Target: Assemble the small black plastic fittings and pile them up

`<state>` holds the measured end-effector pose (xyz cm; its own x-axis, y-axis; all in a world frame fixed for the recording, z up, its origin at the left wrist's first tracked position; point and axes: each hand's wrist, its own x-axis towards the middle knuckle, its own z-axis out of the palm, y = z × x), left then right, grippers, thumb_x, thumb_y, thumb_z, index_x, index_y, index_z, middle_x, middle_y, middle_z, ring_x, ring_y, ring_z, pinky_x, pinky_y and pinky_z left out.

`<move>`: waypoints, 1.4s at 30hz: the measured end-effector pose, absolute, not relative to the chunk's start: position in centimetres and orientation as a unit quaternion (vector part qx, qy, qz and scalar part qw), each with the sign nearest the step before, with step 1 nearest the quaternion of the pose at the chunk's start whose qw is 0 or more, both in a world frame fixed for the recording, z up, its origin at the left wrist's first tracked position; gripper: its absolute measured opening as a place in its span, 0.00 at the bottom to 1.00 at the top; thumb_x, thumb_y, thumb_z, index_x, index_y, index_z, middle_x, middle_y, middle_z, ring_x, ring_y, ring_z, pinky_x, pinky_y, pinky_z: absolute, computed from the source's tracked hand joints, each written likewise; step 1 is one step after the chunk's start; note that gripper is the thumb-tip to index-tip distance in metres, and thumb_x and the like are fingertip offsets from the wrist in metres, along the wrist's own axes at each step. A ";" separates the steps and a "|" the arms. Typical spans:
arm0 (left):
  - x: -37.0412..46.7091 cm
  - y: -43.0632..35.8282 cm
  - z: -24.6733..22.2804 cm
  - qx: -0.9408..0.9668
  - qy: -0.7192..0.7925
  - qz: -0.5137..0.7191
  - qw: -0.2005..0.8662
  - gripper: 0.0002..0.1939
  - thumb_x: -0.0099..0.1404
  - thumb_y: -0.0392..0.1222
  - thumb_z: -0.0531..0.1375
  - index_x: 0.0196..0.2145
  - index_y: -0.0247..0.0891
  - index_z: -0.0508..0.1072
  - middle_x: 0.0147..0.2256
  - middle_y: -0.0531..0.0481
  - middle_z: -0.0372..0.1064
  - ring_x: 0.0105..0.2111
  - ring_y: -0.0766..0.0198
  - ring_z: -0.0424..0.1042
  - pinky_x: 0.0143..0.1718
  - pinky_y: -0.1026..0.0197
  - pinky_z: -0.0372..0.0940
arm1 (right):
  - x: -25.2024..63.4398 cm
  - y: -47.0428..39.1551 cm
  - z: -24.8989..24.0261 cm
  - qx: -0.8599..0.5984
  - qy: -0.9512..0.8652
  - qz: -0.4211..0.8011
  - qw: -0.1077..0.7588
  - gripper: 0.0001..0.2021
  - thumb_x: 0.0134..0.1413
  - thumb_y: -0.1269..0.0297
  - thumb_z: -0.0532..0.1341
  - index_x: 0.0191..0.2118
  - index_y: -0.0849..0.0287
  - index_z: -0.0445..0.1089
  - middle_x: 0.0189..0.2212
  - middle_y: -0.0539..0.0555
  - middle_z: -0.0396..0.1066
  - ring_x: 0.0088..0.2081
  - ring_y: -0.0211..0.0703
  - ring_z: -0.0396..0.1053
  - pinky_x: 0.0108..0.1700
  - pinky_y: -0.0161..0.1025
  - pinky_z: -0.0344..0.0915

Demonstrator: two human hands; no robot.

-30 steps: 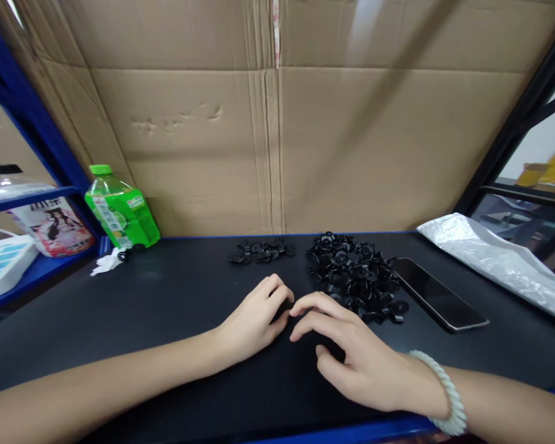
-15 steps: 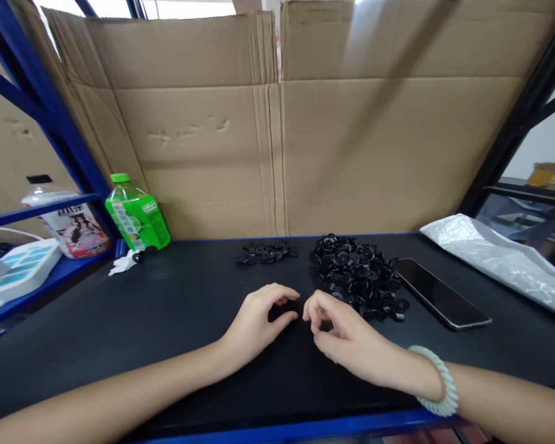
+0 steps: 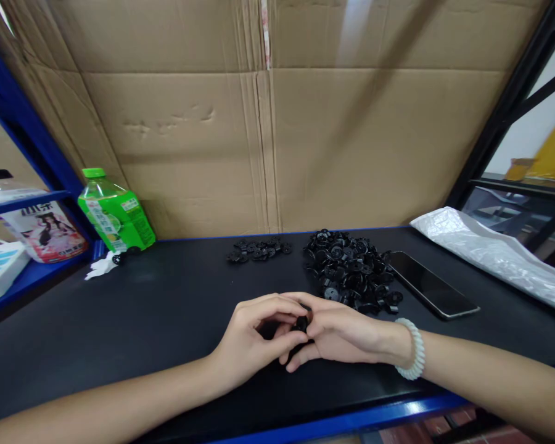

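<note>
My left hand [image 3: 252, 330] pinches a small black plastic part [image 3: 301, 324] between thumb and fingertips, above the front of the black table. My right hand [image 3: 345, 333] meets it there, its fingers curled round the same part from behind and the right. Most of the part is covered by fingers, so its full shape is hidden. Just beyond my right hand lies a large heap of round black plastic parts [image 3: 351, 265]. A smaller group of similar parts [image 3: 259, 249] rests further left at the back of the table.
A dark phone [image 3: 432, 283] lies right of the heap, with a silvery plastic bag [image 3: 494, 259] behind it. At the left stand a green bottle [image 3: 115, 213] and a crumpled white tissue [image 3: 102, 265]. A cardboard wall [image 3: 189, 142] closes off the back.
My hands have come together and now both hold a small black part between them. The right hand has turned its palm more upward. The camera view has shifted slightly.
</note>
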<state>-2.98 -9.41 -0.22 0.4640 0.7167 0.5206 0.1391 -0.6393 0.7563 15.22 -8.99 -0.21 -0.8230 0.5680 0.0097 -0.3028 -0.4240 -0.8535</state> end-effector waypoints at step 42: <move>-5.2 -7.8 0.5 0.838 0.343 0.406 0.121 0.11 0.63 0.32 0.55 0.35 0.40 0.78 0.43 0.46 0.73 0.43 0.60 0.73 0.47 0.57 0.68 | 19.3 -6.8 3.3 -0.446 -0.817 0.046 0.362 0.18 0.46 0.75 0.54 0.46 0.58 0.63 0.41 0.57 0.66 0.43 0.50 0.64 0.47 0.49 0.62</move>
<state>-5.16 -7.77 0.50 0.4352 0.6741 0.5969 0.4772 -0.7349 0.4819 19.30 -6.80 3.34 -0.3405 0.7616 0.5514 0.6955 0.5986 -0.3973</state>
